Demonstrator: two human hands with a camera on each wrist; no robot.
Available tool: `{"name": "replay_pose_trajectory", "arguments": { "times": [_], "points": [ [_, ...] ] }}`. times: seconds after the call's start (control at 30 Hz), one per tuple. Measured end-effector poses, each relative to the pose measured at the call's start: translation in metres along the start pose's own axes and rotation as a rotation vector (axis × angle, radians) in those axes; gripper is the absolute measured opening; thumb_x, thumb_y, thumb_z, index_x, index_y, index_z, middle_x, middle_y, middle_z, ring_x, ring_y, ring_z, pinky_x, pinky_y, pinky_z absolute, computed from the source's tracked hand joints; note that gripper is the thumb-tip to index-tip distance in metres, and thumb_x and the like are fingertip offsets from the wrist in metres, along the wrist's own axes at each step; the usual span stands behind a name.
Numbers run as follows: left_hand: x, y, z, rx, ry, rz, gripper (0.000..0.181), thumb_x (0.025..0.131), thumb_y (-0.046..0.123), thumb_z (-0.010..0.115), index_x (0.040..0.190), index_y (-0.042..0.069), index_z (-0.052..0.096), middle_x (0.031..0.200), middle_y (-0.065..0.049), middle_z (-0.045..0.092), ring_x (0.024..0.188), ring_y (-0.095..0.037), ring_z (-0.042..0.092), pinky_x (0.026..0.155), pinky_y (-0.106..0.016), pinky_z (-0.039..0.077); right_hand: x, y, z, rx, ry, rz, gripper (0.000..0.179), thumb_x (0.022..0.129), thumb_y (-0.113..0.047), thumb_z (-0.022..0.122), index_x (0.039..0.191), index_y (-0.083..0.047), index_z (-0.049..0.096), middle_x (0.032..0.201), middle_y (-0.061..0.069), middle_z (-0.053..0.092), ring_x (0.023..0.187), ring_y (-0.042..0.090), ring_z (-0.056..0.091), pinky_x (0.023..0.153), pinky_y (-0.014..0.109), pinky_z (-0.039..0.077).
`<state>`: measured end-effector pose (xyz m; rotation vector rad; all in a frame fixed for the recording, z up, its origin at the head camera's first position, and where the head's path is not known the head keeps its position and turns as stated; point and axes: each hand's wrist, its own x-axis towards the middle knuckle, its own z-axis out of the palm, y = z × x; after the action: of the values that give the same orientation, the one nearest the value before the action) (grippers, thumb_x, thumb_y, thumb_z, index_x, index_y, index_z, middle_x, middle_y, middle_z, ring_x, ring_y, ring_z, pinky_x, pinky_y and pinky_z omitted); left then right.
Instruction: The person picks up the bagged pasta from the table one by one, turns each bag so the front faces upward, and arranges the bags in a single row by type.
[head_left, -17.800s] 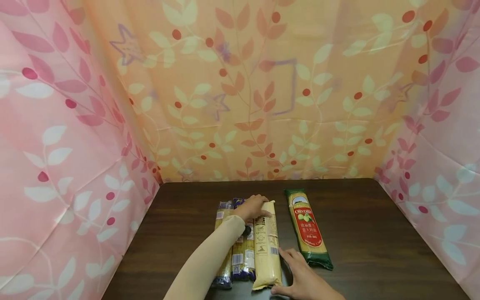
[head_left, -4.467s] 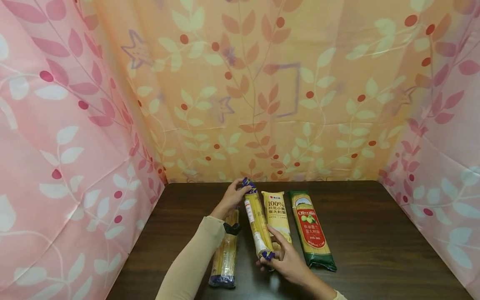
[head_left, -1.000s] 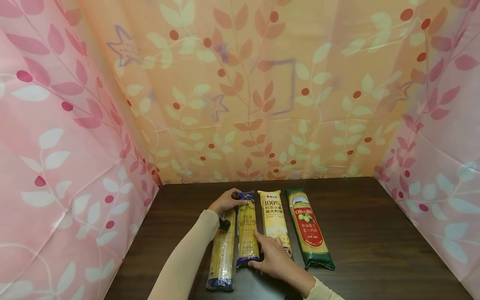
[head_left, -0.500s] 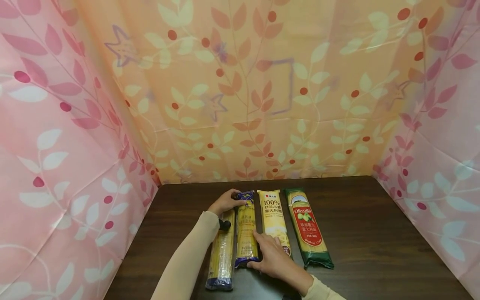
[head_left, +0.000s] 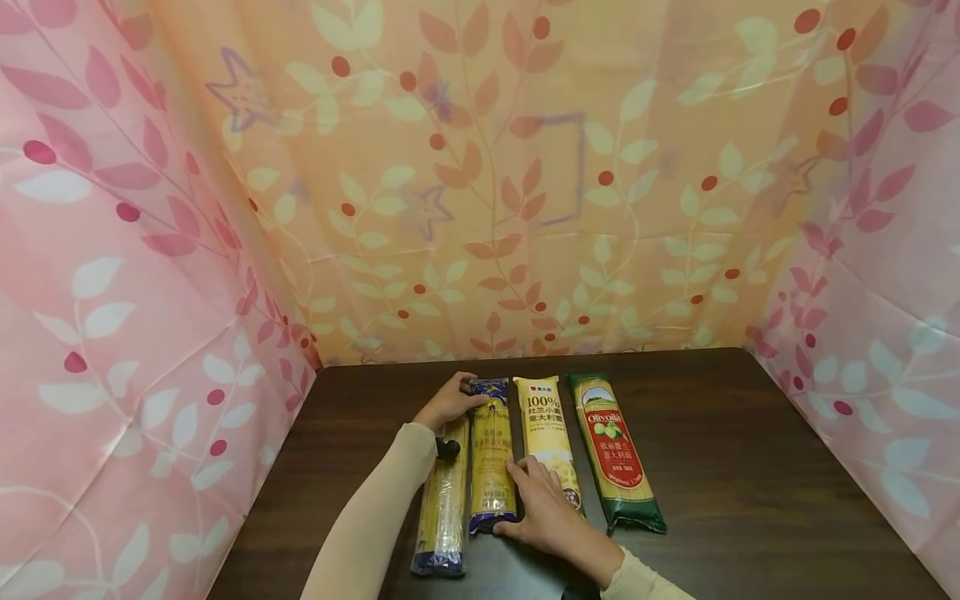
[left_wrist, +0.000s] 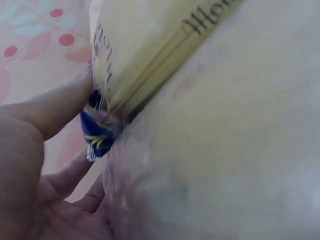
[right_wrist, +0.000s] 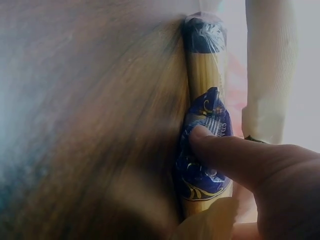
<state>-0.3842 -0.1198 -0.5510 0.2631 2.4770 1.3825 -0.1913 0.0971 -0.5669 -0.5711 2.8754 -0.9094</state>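
Observation:
A spaghetti pack point(head_left: 492, 458) with blue ends lies on the table, its printed front up. My left hand point(head_left: 448, 402) holds its far end, thumb on top; in the left wrist view the thumb and fingers are around the crimped blue end point(left_wrist: 97, 132). My right hand point(head_left: 543, 512) holds the near end, with fingers along the right side. In the right wrist view, the thumb point(right_wrist: 235, 152) presses the blue wrapper point(right_wrist: 200, 172). Left of it, partly under my left wrist, lies a clear spaghetti pack point(head_left: 441, 508). A yellow pasta pack point(head_left: 545, 425) is partly hidden by my right hand.
A green-ended Olivoila spaghetti pack point(head_left: 615, 450) lies slanted at the right of the row. The dark wooden table point(head_left: 750, 483) is enclosed by patterned curtains point(head_left: 480, 183) at the back and both sides.
Earlier, the yellow pack was back side up under my hands; later, the blue-ended pack was raised and tilted between them. Now both lie front up. The last second shows almost no movement.

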Motion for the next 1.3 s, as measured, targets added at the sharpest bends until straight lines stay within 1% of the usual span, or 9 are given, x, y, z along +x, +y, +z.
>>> {"name": "replay_pose_trajectory", "arguments": {
  "times": [0.13, 0.37, 0.47, 0.6, 0.8, 0.97, 1.03, 1.13, 1.3],
  "points": [
    [-0.004, -0.004, -0.009, 0.002, 0.003, 0.014, 0.059, 0.110, 0.037, 0.066, 0.157, 0.008, 0.048, 0.146, -0.020, 0.056, 0.126, -0.038, 0.061, 0.100, -0.057, 0.053, 0.000, 0.000, 0.001, -0.003, 0.001, -0.001, 0.107, 0.076, -0.051, 0.097, 0.158, -0.001, 0.050, 0.138, 0.013, 0.054, 0.116, 0.027, 0.049, 0.091, 0.045, 0.043],
    [-0.013, -0.014, -0.024, 0.147, 0.035, 0.120, 0.036, 0.111, 0.029, 0.064, 0.142, 0.011, 0.064, 0.134, -0.011, 0.066, 0.120, -0.032, 0.064, 0.095, -0.052, 0.056, -0.004, 0.001, 0.000, -0.014, 0.012, -0.009, 0.110, 0.076, -0.052, 0.097, 0.159, 0.000, 0.048, 0.140, 0.014, 0.053, 0.122, 0.030, 0.050, 0.095, 0.050, 0.044],
    [-0.019, -0.016, -0.030, 0.210, 0.066, 0.155, 0.032, 0.111, 0.024, 0.065, 0.139, 0.011, 0.068, 0.134, -0.010, 0.067, 0.122, -0.033, 0.064, 0.098, -0.055, 0.054, -0.006, 0.000, -0.002, -0.019, 0.009, -0.018, 0.111, 0.076, -0.054, 0.096, 0.160, -0.001, 0.047, 0.142, 0.015, 0.053, 0.125, 0.032, 0.051, 0.099, 0.053, 0.046],
    [-0.030, -0.016, -0.035, 0.291, 0.070, 0.195, 0.031, 0.110, 0.022, 0.066, 0.138, 0.009, 0.071, 0.141, -0.014, 0.065, 0.132, -0.040, 0.059, 0.109, -0.062, 0.047, -0.011, -0.005, -0.006, -0.058, 0.028, -0.045, 0.115, 0.073, -0.053, 0.098, 0.161, -0.001, 0.045, 0.142, 0.017, 0.052, 0.127, 0.034, 0.052, 0.103, 0.057, 0.048],
    [-0.046, -0.020, -0.036, 0.381, -0.014, 0.238, 0.038, 0.109, 0.025, 0.068, 0.143, 0.007, 0.068, 0.144, -0.015, 0.062, 0.136, -0.039, 0.057, 0.112, -0.061, 0.046, -0.022, -0.021, -0.015, -0.097, 0.019, -0.112, 0.107, 0.077, -0.049, 0.097, 0.160, -0.003, 0.048, 0.141, 0.014, 0.053, 0.125, 0.031, 0.052, 0.102, 0.057, 0.047],
    [-0.052, -0.022, -0.033, 0.464, -0.034, 0.291, 0.049, 0.107, 0.033, 0.070, 0.149, 0.007, 0.063, 0.150, -0.015, 0.059, 0.143, -0.039, 0.052, 0.117, -0.060, 0.042, -0.025, -0.033, -0.015, -0.094, -0.028, -0.209, 0.094, 0.083, -0.051, 0.093, 0.158, -0.009, 0.053, 0.136, 0.003, 0.058, 0.115, 0.019, 0.052, 0.094, 0.045, 0.049],
    [-0.054, -0.022, -0.033, 0.480, -0.033, 0.294, 0.053, 0.107, 0.036, 0.069, 0.151, 0.007, 0.062, 0.153, -0.015, 0.058, 0.145, -0.040, 0.049, 0.118, -0.061, 0.041, -0.025, -0.037, -0.013, -0.087, -0.042, -0.257, 0.090, 0.085, -0.052, 0.091, 0.156, -0.009, 0.056, 0.133, -0.001, 0.060, 0.113, 0.016, 0.052, 0.092, 0.042, 0.050],
    [-0.057, -0.021, -0.033, 0.492, -0.040, 0.268, 0.057, 0.107, 0.040, 0.069, 0.153, 0.008, 0.059, 0.155, -0.015, 0.056, 0.148, -0.040, 0.047, 0.119, -0.061, 0.039, -0.025, -0.041, -0.008, -0.083, -0.050, -0.318, 0.086, 0.087, -0.056, 0.088, 0.153, -0.010, 0.059, 0.135, -0.002, 0.059, 0.118, 0.016, 0.054, 0.095, 0.042, 0.052],
    [-0.060, -0.021, -0.031, 0.487, -0.063, 0.206, 0.063, 0.105, 0.045, 0.071, 0.157, 0.011, 0.056, 0.159, -0.016, 0.052, 0.150, -0.040, 0.044, 0.119, -0.061, 0.039, -0.023, -0.044, 0.003, -0.143, -0.056, -0.372, 0.093, 0.085, -0.068, 0.083, 0.155, -0.012, 0.058, 0.142, -0.001, 0.057, 0.128, 0.020, 0.053, 0.098, 0.043, 0.049]
  ]
}}
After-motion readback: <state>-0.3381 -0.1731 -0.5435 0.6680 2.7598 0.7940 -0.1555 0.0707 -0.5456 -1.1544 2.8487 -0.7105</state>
